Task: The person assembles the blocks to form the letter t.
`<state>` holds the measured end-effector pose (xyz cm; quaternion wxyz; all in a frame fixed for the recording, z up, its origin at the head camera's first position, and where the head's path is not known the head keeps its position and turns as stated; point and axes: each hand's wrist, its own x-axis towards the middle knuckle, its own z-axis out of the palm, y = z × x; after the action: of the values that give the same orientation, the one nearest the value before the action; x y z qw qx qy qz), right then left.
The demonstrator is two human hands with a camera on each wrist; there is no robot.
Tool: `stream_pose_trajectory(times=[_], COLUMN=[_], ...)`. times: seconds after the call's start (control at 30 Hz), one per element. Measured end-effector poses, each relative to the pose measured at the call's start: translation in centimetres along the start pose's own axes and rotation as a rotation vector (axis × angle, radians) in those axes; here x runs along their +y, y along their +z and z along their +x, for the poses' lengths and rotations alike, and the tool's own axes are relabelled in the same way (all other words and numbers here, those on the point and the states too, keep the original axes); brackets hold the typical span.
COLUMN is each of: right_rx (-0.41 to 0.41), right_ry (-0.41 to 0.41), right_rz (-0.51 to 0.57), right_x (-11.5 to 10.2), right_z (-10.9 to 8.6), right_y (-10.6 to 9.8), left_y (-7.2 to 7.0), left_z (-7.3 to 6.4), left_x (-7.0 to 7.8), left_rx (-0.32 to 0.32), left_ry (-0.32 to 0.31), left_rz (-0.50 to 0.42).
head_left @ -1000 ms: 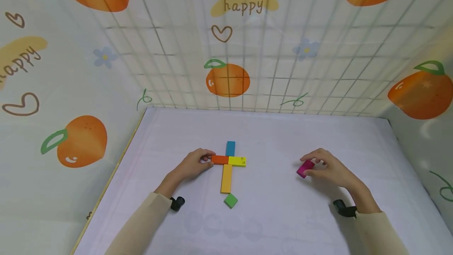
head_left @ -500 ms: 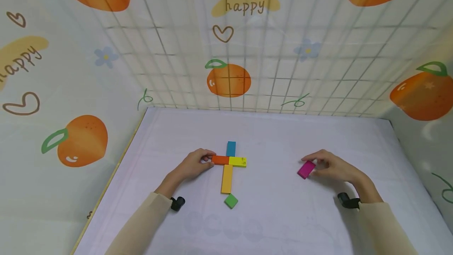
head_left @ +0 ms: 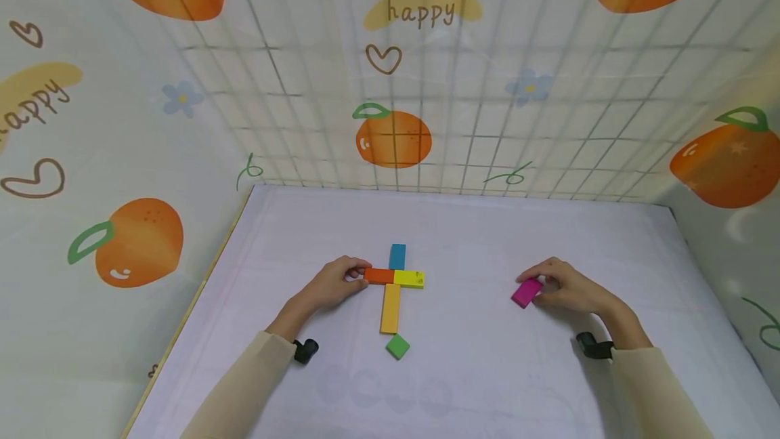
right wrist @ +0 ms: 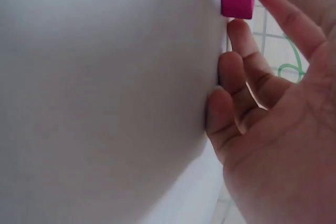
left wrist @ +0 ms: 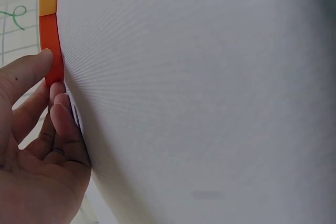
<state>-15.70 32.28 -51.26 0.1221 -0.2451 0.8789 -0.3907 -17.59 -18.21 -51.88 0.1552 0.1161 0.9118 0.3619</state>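
My left hand [head_left: 332, 282] pinches the left end of a red-orange block [head_left: 379, 276] between thumb and fingers, as the left wrist view also shows. That block lies end to end with a yellow block [head_left: 409, 280]. A blue block [head_left: 398, 257] stands out above their joint and a longer amber block [head_left: 391, 309] runs down below it. At the amber block's lower end lies a green square block [head_left: 398, 347], turned cornerwise. Off to the right, my right hand [head_left: 567, 288] holds a magenta block [head_left: 527, 293] by its edges, slanted on the table; in the right wrist view, several fingertips rest against the table.
The blocks lie on a white-covered table [head_left: 463, 385] with a yellowish left edge. Behind it hangs a printed curtain [head_left: 292, 120] over a wire grid. Small black wrist devices, such as the left one [head_left: 306, 351], sit near each cuff.
My right thumb has drawn back from over the magenta block to its right edge, leaving more of its top showing. My left hand and the other blocks have stayed put.
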Motion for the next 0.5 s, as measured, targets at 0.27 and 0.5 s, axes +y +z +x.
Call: stream_pose_trajectory(times=[0.27, 0.5], right_rx=[-0.016, 0.0], right_ry=[0.018, 0.021], right_rz=[0.015, 0.021], right_x=[0.14, 0.14], right_z=[0.24, 0.32], right_y=[-0.15, -0.07], left_y=[0.07, 0.14], left_z=[-0.04, 0.05], left_x=[-0.12, -0.15], left_rx=[0.001, 0.001], left_ry=[0.001, -0.005], left_rz=[-0.019, -0.01])
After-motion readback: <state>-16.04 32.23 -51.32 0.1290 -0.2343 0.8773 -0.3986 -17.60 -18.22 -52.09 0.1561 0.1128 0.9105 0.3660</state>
